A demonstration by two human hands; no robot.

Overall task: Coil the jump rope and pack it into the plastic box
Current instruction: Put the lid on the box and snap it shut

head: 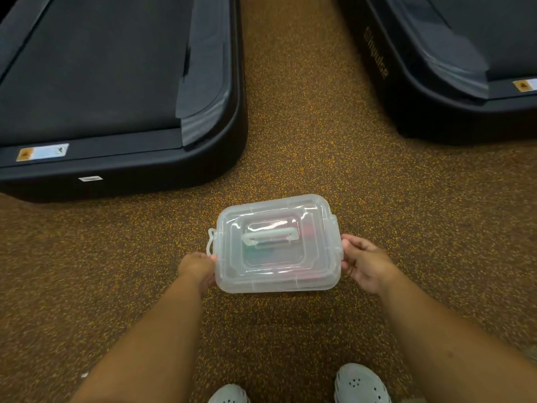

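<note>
A clear plastic box (277, 245) with its lid on and a white handle on top is held above the speckled floor. My left hand (197, 270) grips its left side near the side latch. My right hand (364, 264) grips its right side. Faint red and green shapes show through the lid; I cannot make out the jump rope clearly.
The rear end of a black treadmill (116, 97) lies ahead on the left, and a second treadmill (453, 68) on the right. A strip of brown speckled floor (305, 126) runs between them. My two light shoes (360, 383) show at the bottom edge.
</note>
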